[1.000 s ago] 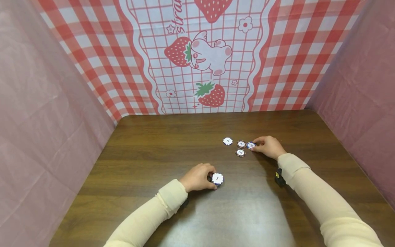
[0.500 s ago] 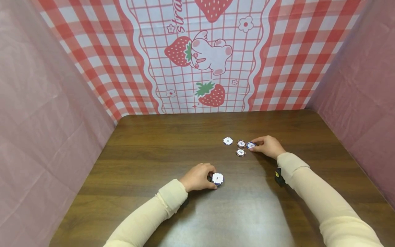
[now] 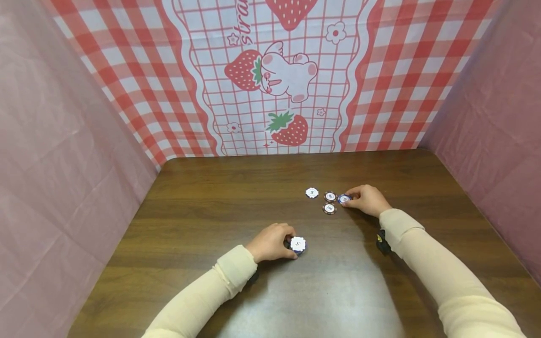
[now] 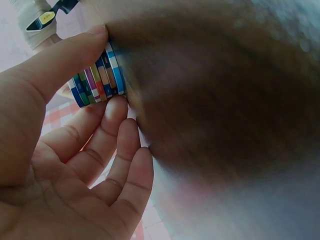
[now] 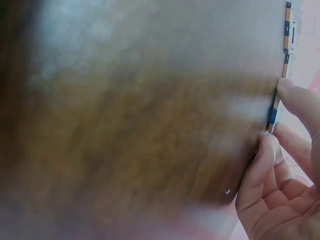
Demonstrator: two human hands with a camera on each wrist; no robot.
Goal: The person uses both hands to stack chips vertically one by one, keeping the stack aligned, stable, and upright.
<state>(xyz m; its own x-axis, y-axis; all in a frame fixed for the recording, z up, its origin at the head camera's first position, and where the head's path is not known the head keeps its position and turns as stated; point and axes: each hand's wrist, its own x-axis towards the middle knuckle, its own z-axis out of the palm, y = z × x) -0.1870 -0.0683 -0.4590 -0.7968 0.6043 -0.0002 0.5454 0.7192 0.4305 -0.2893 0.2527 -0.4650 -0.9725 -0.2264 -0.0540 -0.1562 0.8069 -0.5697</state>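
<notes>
Brown wood-grain table [image 3: 211, 202] fills the lower part of the head view, and over the last second almost nothing on it changes: both hands keep their places. The left hand [image 3: 271, 242] grips one stack of chips [image 3: 297, 245], topped by a white disc with a notched rim. The right hand [image 3: 369, 200] pinches one blue chip [image 3: 343, 199] lying flat on the wood. Beside that lie three more single chips: two brown-edged ones, an upper [image 3: 330, 196] and a lower [image 3: 329, 208], and one white chip [image 3: 312, 193] to their left. Red-and-white checked cloth [image 3: 390, 61] hangs behind, printed with three strawberries, and two creased pink sheets flank the table.

From the left wrist, the stack appears edge-on between thumb and fingertips, parted by just its width; its smooth rims are striped blue, green, magenta and orange, too crowded to count surely.

From the right wrist, thumb and forefinger sit at opposite sides of one thin blue-and-tan rim, remaining fingers curled; the wood is blurred.
</notes>
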